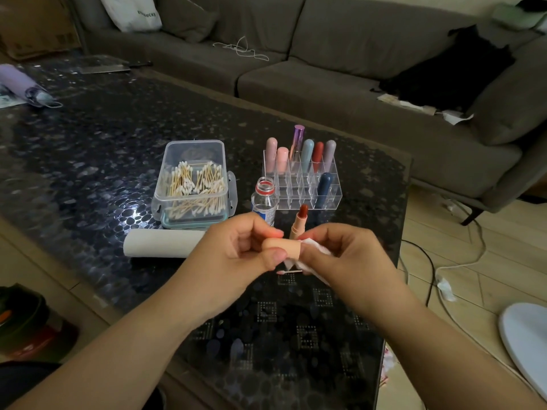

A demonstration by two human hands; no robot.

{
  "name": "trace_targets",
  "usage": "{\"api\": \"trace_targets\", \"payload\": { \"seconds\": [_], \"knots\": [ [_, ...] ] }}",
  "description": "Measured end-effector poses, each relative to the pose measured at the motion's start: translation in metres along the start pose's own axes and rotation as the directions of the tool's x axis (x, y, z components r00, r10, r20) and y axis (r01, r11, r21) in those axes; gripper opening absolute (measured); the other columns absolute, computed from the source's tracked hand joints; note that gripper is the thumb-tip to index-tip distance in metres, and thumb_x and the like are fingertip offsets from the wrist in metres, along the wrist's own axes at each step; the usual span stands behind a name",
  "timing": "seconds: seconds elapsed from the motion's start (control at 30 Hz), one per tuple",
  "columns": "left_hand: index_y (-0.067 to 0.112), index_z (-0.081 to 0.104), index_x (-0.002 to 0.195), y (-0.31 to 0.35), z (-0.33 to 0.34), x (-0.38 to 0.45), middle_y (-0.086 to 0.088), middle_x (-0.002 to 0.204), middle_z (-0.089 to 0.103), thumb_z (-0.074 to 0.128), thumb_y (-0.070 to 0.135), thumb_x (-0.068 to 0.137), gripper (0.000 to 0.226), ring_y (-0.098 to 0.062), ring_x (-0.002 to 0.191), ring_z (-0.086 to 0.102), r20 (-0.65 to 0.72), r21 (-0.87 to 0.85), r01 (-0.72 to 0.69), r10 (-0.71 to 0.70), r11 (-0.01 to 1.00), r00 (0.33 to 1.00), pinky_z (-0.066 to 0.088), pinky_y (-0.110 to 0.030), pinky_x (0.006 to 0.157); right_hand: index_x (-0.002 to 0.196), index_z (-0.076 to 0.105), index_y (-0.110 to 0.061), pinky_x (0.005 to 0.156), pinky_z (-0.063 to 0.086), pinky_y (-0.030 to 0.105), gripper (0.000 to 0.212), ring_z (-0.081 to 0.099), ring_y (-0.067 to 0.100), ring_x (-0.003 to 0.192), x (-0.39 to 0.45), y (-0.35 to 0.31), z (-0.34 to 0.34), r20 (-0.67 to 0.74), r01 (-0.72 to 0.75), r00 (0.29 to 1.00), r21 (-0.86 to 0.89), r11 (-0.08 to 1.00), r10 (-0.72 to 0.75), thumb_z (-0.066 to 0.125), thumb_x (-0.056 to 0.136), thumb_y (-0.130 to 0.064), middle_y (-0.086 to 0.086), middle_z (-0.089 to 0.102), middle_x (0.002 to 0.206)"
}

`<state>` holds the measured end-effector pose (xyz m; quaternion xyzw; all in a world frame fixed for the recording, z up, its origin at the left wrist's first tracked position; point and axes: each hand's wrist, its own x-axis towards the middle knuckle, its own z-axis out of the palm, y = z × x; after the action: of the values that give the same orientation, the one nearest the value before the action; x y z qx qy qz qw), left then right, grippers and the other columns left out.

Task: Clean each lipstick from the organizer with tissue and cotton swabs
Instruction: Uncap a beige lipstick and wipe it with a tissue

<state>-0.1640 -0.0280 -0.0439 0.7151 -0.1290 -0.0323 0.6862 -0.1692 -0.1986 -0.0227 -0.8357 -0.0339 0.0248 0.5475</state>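
Pinching a peach lipstick cap [281,247] between thumb and curled fingers, the left hand [236,250] steadies it while the right hand [340,255] grips a folded white tissue [310,247] against the cap's open end, likely to wipe inside the rim. Both hands are closed around what they hold, meeting just in front of the open lipstick [299,221], which stands upright on the tabletop [88,143] with its dark red bullet exposed, presumably parked there so nothing smears. A used cotton swab [288,272] lies just nearer than that lipstick, under the hands. Just behind the lipstick stands the clear organizer [302,184], with six capped lipsticks along its back row and one dark blue one nearer the front. To the lipstick's left are an uncapped small bottle [264,199], then a clear box of cotton swabs [194,184], with a paper roll [162,242] lying in front of the box. The bottle stands close enough to be knocked, I judge.
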Motion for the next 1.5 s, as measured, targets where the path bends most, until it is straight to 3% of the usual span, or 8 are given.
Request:
{"api": "trace_targets", "payload": {
  "seconds": [0.2, 0.4, 0.57, 0.77, 0.87, 1.1, 1.3, 1.5],
  "knots": [
    [0.013, 0.063, 0.087, -0.002, -0.001, -0.002, 0.001, 0.086, 0.072, 0.069, -0.007, 0.076, 0.023, -0.012, 0.081, 0.069, 0.008, 0.063, -0.041, 0.041, 0.997, 0.999, 0.053, -0.019, 0.075, 0.087, 0.071, -0.004, 0.056, 0.05, 0.015, 0.007, 0.064, 0.006, 0.058, -0.001, -0.001, 0.002, 0.138, -0.27, 0.962, 0.359, 0.894, 0.235, 0.067, 0.083, -0.007, 0.005, 0.072, 0.07],
    [0.019, 0.062, 0.1, -0.002, 0.0, 0.0, -0.001, 0.082, 0.072, 0.06, 0.025, 0.086, 0.016, -0.011, 0.074, 0.069, 0.023, 0.117, 0.13, -0.134, 0.985, 0.991, 0.055, -0.022, 0.072, 0.076, 0.07, -0.031, 0.052, 0.041, 0.006, 0.01, 0.057, -0.006, 0.058, -0.001, -0.002, -0.006, 0.015, 0.046, 0.999, -0.19, 0.981, -0.044, 0.074, 0.079, -0.023, -0.016, 0.065, 0.063],
    [0.016, 0.065, 0.089, -0.008, 0.002, 0.002, 0.002, 0.072, 0.071, 0.061, 0.02, 0.085, 0.008, -0.008, 0.064, 0.065, 0.043, 0.136, 0.068, -0.075, 0.988, 0.996, 0.05, -0.02, 0.062, 0.076, 0.067, -0.033, 0.055, 0.041, 0.006, 0.016, 0.058, -0.007, 0.064, -0.001, 0.0, -0.004, -0.006, 0.157, 0.986, -0.284, 0.946, -0.165, 0.074, 0.079, -0.019, -0.018, 0.063, 0.064],
    [0.01, 0.062, 0.086, -0.002, 0.003, 0.0, 0.003, 0.081, 0.072, 0.069, -0.001, 0.073, 0.018, -0.006, 0.078, 0.068, 0.029, -0.036, -0.046, 0.047, 0.998, 0.998, 0.05, -0.014, 0.07, 0.081, 0.071, -0.008, 0.056, 0.05, 0.014, 0.003, 0.063, 0.005, 0.057, 0.001, 0.004, 0.001, 0.107, -0.192, 0.98, 0.332, 0.924, 0.165, 0.068, 0.081, -0.006, 0.002, 0.071, 0.066],
    [0.009, 0.062, 0.085, -0.002, 0.002, 0.0, 0.003, 0.082, 0.072, 0.07, -0.004, 0.07, 0.021, -0.008, 0.08, 0.068, -0.027, -0.04, -0.1, 0.099, 0.994, 0.995, 0.051, -0.016, 0.071, 0.079, 0.07, -0.006, 0.057, 0.051, 0.016, 0.01, 0.064, 0.008, 0.058, 0.003, 0.003, -0.001, 0.161, -0.249, 0.967, 0.433, 0.866, 0.198, 0.071, 0.071, -0.012, 0.005, 0.071, 0.068],
    [0.035, 0.064, 0.092, -0.018, -0.012, 0.005, 0.007, 0.101, 0.066, 0.071, -0.002, 0.078, 0.04, -0.003, 0.093, 0.066, -0.123, 0.329, 0.001, 0.042, 0.944, 0.992, 0.051, -0.018, 0.083, 0.085, 0.066, -0.033, 0.055, 0.045, 0.009, 0.01, 0.063, -0.001, 0.072, 0.011, 0.01, -0.031, 0.008, -0.151, 0.988, -0.192, 0.97, 0.156, 0.071, 0.082, -0.024, -0.013, 0.068, 0.085],
    [0.034, 0.061, 0.084, -0.024, -0.007, 0.01, 0.008, 0.095, 0.064, 0.074, 0.007, 0.076, 0.032, -0.007, 0.087, 0.064, -0.173, 0.558, 0.043, 0.065, 0.829, 0.983, 0.053, -0.032, 0.085, 0.084, 0.06, -0.03, 0.058, 0.042, 0.011, 0.011, 0.056, 0.0, 0.079, 0.029, 0.028, -0.036, -0.082, -0.08, 0.995, -0.441, 0.894, 0.049, 0.068, 0.086, -0.023, -0.013, 0.061, 0.089],
    [0.019, 0.063, 0.11, -0.034, -0.003, 0.025, 0.006, 0.105, 0.06, 0.067, 0.017, 0.084, 0.027, -0.015, 0.101, 0.052, -0.101, 0.804, -0.026, 0.18, 0.594, 0.978, 0.039, -0.03, 0.09, 0.093, 0.059, -0.021, 0.06, 0.039, 0.011, 0.008, 0.051, 0.004, 0.074, 0.051, 0.048, -0.03, -0.123, -0.054, 0.992, -0.611, 0.79, -0.027, 0.065, 0.088, -0.02, -0.008, 0.056, 0.088]
  ]
}}
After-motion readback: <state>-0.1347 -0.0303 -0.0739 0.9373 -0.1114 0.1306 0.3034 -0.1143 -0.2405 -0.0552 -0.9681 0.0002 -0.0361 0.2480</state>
